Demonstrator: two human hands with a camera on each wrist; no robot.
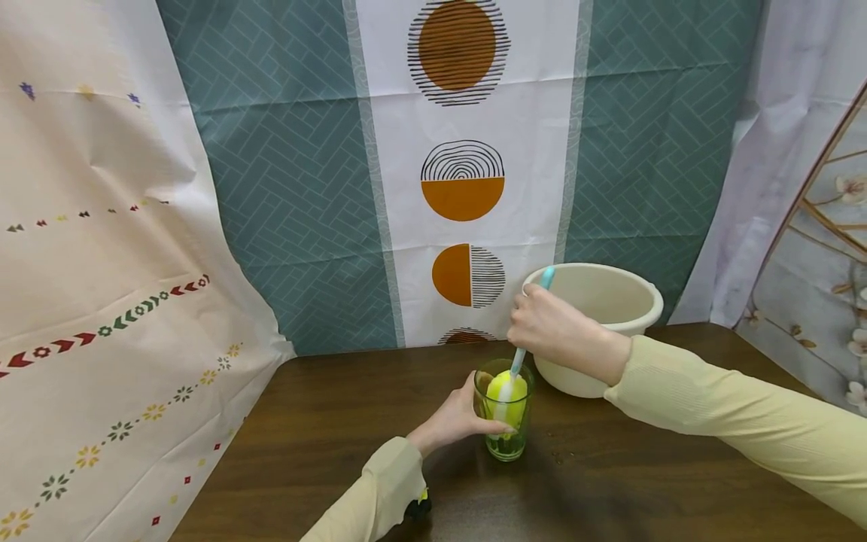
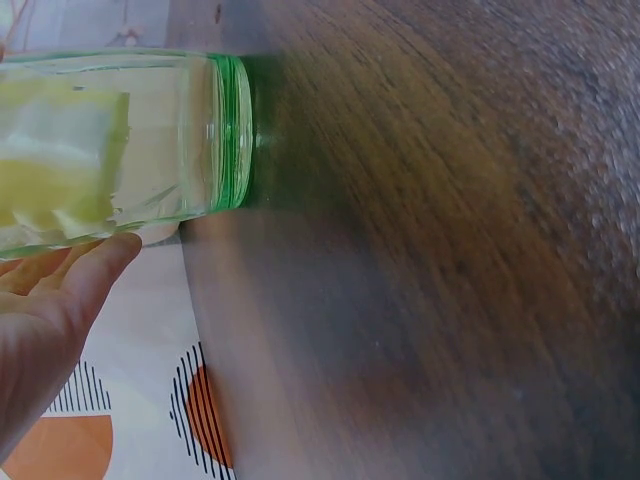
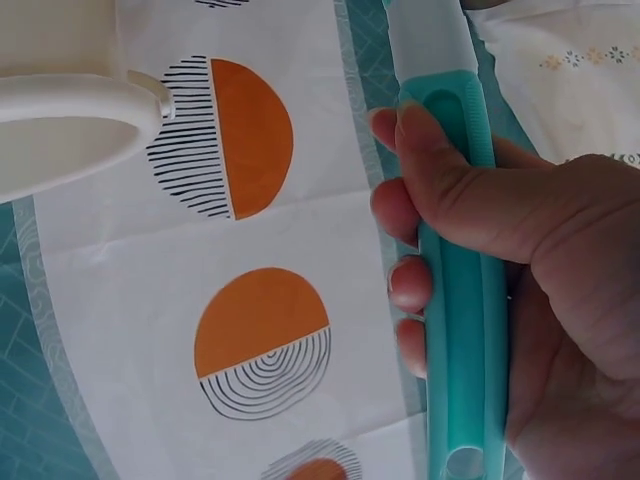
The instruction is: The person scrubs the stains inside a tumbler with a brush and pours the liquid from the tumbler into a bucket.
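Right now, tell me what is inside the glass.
A yellow sponge on a brush handle is in the glass. What lies behind the sponge or the left grip cannot be seen.

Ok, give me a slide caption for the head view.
Left grip on a glass, right grip on a brush, its yellow head inside the glass, a basin behind.

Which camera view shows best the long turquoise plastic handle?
The right wrist view: the long turquoise plastic handle appears large there, gripped by the right hand. The head view shows it small and partly covered by that hand; the left wrist view does not show it.
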